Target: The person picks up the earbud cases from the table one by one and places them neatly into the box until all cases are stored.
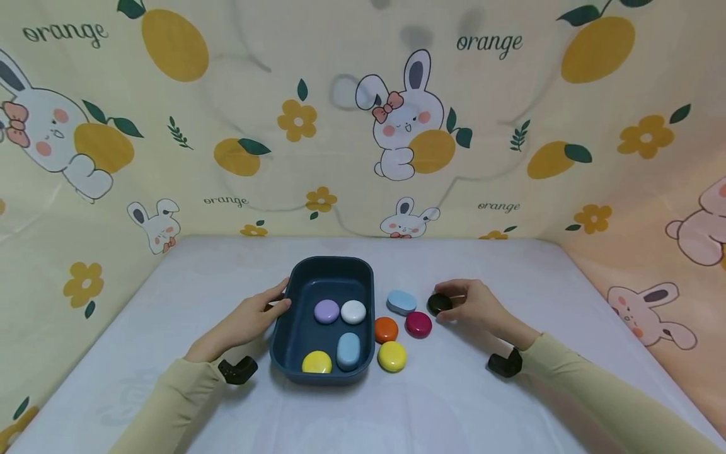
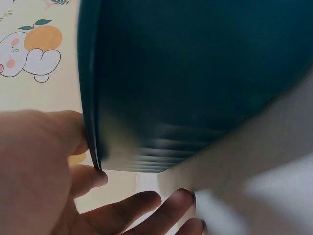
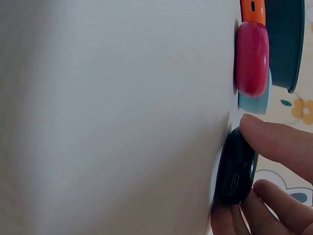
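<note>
My left hand (image 1: 249,321) pinches the left rim of a dark blue rectangular bin (image 1: 343,277); in the left wrist view the thumb and a finger meet at its rim (image 2: 92,98). On the right, my right hand (image 1: 473,309) grips a round black case (image 1: 439,304) between thumb and fingers, at the table surface. A small charging port shows on the black case's side (image 3: 234,178) in the right wrist view. Inside the bin lie a purple case (image 1: 326,311), a white one (image 1: 353,312), a yellow one (image 1: 316,362) and a light blue oval one (image 1: 348,351).
Between bin and right hand lie a light blue oval case (image 1: 401,302), a crimson case (image 1: 418,325), an orange case (image 1: 386,330) close against the bin, and a yellow case (image 1: 392,357). Printed cloth (image 1: 340,157) hangs behind the white-covered table (image 1: 454,403).
</note>
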Available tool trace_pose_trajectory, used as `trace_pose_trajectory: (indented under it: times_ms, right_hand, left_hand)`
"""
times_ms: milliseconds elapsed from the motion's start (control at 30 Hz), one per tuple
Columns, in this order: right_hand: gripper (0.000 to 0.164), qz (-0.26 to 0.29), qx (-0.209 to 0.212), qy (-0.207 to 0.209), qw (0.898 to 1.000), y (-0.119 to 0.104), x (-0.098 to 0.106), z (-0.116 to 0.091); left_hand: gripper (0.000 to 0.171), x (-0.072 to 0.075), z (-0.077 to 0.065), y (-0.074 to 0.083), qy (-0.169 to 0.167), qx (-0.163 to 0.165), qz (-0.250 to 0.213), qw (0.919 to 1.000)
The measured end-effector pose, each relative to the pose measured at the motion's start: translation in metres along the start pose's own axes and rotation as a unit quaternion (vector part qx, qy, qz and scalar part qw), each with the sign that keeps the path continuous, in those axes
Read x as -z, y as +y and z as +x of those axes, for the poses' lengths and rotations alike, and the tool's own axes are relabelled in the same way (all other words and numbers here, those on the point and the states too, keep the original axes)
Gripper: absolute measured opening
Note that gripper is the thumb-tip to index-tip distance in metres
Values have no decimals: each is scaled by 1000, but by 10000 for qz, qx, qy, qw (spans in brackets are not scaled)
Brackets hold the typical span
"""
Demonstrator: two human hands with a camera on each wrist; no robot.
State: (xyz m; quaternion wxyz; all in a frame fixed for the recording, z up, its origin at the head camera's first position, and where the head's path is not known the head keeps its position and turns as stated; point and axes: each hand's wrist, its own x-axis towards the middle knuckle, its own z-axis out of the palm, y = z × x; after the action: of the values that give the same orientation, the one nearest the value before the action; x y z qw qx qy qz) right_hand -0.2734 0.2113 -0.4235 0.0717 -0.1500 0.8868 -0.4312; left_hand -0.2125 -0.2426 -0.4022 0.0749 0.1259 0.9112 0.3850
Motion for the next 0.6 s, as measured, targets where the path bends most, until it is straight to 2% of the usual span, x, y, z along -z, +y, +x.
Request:
trace_pose_trajectory:
  times_ms: [200, 600]
  right_hand:
    - [59, -98, -57, 47, 9999, 0, -2, 1]
    - [57, 60, -278, 189, 9994, -6, -4, 0]
  left_hand:
    - [62, -1, 0, 1, 21, 41, 11, 10000]
    - [61, 0, 0, 2, 52, 64, 75, 9999]
